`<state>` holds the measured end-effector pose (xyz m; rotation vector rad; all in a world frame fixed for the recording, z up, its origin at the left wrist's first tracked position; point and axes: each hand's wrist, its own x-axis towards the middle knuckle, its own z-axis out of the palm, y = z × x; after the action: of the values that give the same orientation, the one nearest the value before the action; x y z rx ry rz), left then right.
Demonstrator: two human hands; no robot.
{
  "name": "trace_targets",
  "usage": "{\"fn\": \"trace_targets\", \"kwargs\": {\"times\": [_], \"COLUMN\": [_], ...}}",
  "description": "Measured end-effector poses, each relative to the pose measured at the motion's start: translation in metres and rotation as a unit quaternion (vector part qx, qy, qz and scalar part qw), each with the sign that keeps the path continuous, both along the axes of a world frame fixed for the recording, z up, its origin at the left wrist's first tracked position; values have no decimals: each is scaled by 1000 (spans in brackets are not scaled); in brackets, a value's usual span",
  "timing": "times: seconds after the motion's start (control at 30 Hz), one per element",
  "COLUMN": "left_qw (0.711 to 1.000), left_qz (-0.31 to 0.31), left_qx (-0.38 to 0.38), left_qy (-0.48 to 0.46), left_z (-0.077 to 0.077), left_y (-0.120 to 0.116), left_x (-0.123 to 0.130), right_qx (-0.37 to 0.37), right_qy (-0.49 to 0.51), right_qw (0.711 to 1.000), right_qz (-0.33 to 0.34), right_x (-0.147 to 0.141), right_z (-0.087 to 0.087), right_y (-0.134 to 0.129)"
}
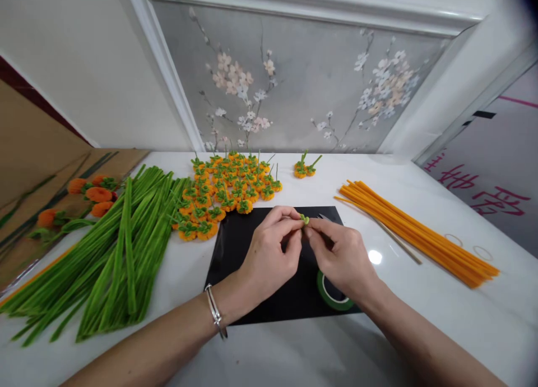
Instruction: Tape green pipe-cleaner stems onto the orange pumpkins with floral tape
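Note:
Above the black mat (260, 297), my left hand (271, 247) and my right hand (342, 255) meet fingertip to fingertip. Both pinch a small green pipe cleaner piece (304, 219) that looks curled or looped; its lower part is hidden by the fingers. A roll of green tape (335, 302) lies on the mat, partly under my right hand. Just behind the right fingers, the metal tips of a tool, perhaps scissors (323, 217), peek out.
Left of the mat lies a large bundle of green pipe cleaners (126, 252). Many small orange-and-green flowers (227, 188) cluster behind it, with a few more flowers (303, 168) apart. Orange pipe cleaners (420, 230) and a thin stick (399, 241) lie right. Cardboard (25, 219) stands far left.

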<state>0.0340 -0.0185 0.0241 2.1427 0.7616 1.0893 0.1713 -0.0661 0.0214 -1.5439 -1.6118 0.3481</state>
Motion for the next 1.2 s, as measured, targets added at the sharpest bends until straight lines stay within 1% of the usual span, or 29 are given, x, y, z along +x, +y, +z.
{"fn": "trace_targets", "kwargs": {"times": [0.1,0.2,0.4,0.47,0.53,0.6,0.67,0.73,0.8,0.87,0.93,0.97,1.0,1.03,1.07,1.1,1.13,1.2], "left_qw": [1000,1000,998,996,997,999,996,983,965,934,886,863,848,844,850,865,885,930], "left_qz": [-13,-9,-6,-6,-10,-18,-23,-20,-26,-58,-114,-141,-161,-173,-174,-168,-158,-135], "left_qx": [-5,2,67,85,80,29,-64,-162,-248,-345,-443,-477,-494,-495,-480,-454,-418,-321], "left_qy": [-4,-7,3,10,3,-24,-61,-87,-86,-78,-81,-91,-103,-115,-126,-132,-132,-119], "left_z": [-2,-4,-9,-11,-12,-10,-8,-4,-1,1,3,4,4,5,5,5,5,4], "left_y": [-5,-8,-10,-11,-12,-13,-11,-7,0,6,10,11,11,11,10,10,9,8], "left_x": [1,2,2,1,0,-1,-1,-1,-1,-1,-2,-2,-2,-2,-2,-2,-2,-2], "right_qx": [-2,7,-9,4,21,32,31,23,12,-2,-17,-26,-36,-46,-58,-70,-80,-99], "right_qy": [25,31,-31,-41,-44,-35,-15,4,16,36,67,86,107,131,159,190,222,280], "right_qw": [1000,999,999,999,998,999,999,1000,1000,999,997,995,992,988,983,976,968,950], "right_qz": [-12,-24,-30,-29,-28,-24,-12,5,15,26,41,48,54,60,68,77,85,95], "right_x": [1,3,4,5,8,11,16,21,24,26,27,27,27,27,27,26,25,24], "right_z": [-2,-4,-3,-2,0,2,4,6,8,9,10,10,10,10,11,11,11,10], "right_y": [1,2,2,2,1,0,-1,-3,-5,-6,-7,-7,-7,-7,-7,-7,-7,-7]}}
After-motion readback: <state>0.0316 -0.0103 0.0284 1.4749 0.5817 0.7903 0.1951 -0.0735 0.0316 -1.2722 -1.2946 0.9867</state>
